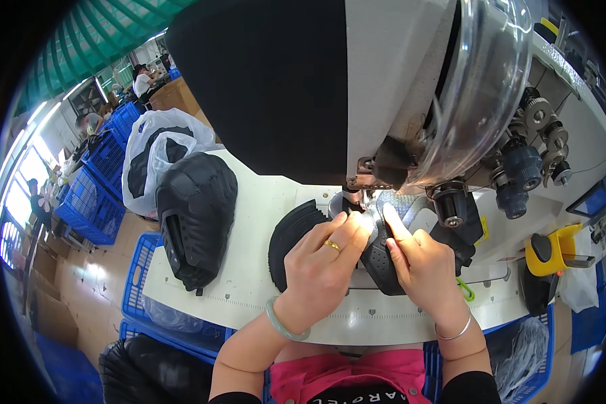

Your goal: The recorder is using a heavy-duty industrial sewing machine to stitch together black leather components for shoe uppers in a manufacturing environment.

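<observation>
Under the lit needle area of a sewing machine (377, 178) lies a black shoe upper (382, 266) with rows of small punched holes. My left hand (326, 252), wearing a gold ring, has its fingers pressed together on the upper's left edge, close to the presser foot. My right hand (421, 266) grips the upper from the right, its index finger reaching toward the needle and its thumb bent against the piece. The fingertips' exact hold is partly lost in the glare. Left of my left hand sits a stack of curved black pieces (295, 232).
A pile of black shoe uppers (198, 222) rests on the white table (249, 303) at left, beside a white plastic bag (161, 151). Thread tension knobs (522, 165) jut out at right, near a yellow holder (552, 250). Blue crates (138, 273) stand below; people sit far left.
</observation>
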{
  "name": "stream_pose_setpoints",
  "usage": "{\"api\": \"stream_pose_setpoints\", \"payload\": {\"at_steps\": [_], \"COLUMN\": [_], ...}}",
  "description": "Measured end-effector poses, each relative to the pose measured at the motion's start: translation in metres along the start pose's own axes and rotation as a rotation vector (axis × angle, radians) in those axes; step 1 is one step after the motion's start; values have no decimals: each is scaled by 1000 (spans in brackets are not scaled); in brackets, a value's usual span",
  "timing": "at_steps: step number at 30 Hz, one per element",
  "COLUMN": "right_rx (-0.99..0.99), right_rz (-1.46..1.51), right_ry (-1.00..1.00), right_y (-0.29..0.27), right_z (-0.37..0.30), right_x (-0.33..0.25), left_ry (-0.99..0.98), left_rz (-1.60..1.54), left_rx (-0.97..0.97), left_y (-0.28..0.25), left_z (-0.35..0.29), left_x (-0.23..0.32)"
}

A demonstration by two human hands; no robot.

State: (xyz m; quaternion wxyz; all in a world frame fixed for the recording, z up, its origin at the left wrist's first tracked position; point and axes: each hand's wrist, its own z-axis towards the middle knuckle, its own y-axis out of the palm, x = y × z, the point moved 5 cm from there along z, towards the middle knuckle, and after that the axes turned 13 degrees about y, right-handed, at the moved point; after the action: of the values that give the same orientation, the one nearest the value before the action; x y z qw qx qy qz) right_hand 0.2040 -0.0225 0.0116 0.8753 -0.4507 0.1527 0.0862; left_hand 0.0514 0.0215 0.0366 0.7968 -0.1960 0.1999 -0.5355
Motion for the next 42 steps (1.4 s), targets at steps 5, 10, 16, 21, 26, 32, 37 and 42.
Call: {"api": "stream_pose_setpoints", "payload": {"at_steps": [5, 10, 16, 21, 26, 32, 37, 42], "right_rx": [3, 70, 86, 38, 88, 61, 21, 51], "right_rz": [-1, -27, -33, 43, 7, -103, -93, -107], "right_ry": [21, 36, 27, 19, -39, -13, 61, 27], "right_y": [2, 6, 14, 18, 14, 12, 10, 13], "right_z": [-2, -4, -6, -4, -5, -2, -1, -1], "right_x": [-6, -6, -9, -4, -8, -9, -13, -10], "left_ry": [15, 32, 22, 91, -42, -269, -17, 104], "left_rz": [-21, -39, -69, -29, -211, -305, -204, -113], "left_rx": [14, 7, -11, 11, 121, 81, 110, 70], "left_y": [0, 2, 4, 4, 1, 3, 0, -2], "left_z": [-2, 1, 0, -4, -1, 3, 1, 2], "left_x": [-4, -6, -10, -14, -32, -40, -27, -22]}}
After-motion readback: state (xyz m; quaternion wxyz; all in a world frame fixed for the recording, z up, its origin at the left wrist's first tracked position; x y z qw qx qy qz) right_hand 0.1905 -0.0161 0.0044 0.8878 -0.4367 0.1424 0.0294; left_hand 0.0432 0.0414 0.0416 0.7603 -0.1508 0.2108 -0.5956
